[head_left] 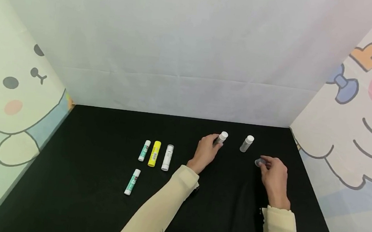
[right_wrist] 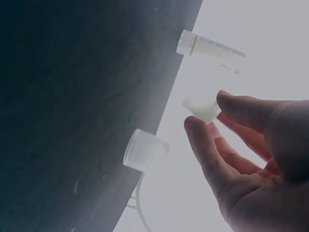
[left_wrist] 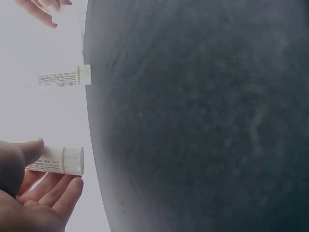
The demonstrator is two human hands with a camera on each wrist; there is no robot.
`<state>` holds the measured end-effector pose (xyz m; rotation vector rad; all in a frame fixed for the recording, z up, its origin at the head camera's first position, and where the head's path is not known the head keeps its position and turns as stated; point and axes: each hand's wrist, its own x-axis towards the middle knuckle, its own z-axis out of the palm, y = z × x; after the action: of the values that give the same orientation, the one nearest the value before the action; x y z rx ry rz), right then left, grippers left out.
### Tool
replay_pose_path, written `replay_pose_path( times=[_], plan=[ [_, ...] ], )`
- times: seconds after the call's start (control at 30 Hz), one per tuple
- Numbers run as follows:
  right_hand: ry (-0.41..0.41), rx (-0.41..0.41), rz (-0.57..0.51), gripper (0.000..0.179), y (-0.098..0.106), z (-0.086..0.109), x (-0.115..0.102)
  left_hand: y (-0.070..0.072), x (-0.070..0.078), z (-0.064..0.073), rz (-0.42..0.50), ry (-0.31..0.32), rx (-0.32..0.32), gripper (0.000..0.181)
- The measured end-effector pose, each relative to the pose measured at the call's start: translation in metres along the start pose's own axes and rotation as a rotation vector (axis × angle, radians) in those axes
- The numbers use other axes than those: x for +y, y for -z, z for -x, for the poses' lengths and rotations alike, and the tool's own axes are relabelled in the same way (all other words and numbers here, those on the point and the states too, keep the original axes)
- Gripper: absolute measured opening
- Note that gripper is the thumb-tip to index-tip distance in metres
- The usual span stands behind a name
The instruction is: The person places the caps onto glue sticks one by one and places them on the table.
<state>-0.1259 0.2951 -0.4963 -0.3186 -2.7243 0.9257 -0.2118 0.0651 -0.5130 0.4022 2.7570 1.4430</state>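
My left hand (head_left: 204, 152) grips an upright white glue stick (head_left: 223, 136) between thumb and fingers. In the left wrist view its printed body and pale end (left_wrist: 72, 161) show. Just right of it stands a second white glue stick (head_left: 246, 144), touched by neither hand. My right hand (head_left: 275, 176) pinches a small translucent, cap-like piece (head_left: 259, 162) between thumb and fingertip. Beyond those fingers, the right wrist view has a separate whitish cylindrical piece (right_wrist: 141, 150) at the table's edge line. Glare washes out part of it, so I cannot tell what it is.
On the black table (head_left: 80, 180), left of my arms, lie a short green-and-white glue stick (head_left: 144, 150), a yellow one (head_left: 154, 153) and a white one (head_left: 167, 157). Another green-and-white glue stick (head_left: 132, 182) lies nearer. A white cloth wall (head_left: 185, 55) rises behind.
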Motion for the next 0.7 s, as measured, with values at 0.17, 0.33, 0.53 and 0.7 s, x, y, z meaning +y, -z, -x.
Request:
replay_pose_path(
  times=[0.17, 0.33, 0.53, 0.7],
  plan=[
    [-0.013, -0.007, -0.025, 0.025, -0.001, 0.003, -0.008, 0.003, 0.002, 0.006, -0.001, 0.008, 0.003, 0.035],
    [-0.024, -0.023, -0.043, 0.026, -0.002, 0.004, -0.015, 0.005, 0.001, 0.012, -0.009, 0.018, 0.004, 0.035],
    [-0.01, -0.026, -0.068, 0.027, -0.005, 0.006, -0.024, 0.008, 0.0, 0.019, -0.029, 0.014, 0.019, 0.034],
    [0.017, -0.011, -0.08, 0.026, -0.009, 0.008, -0.031, 0.011, 0.0, 0.023, -0.038, 0.017, 0.022, 0.034]
  ],
)
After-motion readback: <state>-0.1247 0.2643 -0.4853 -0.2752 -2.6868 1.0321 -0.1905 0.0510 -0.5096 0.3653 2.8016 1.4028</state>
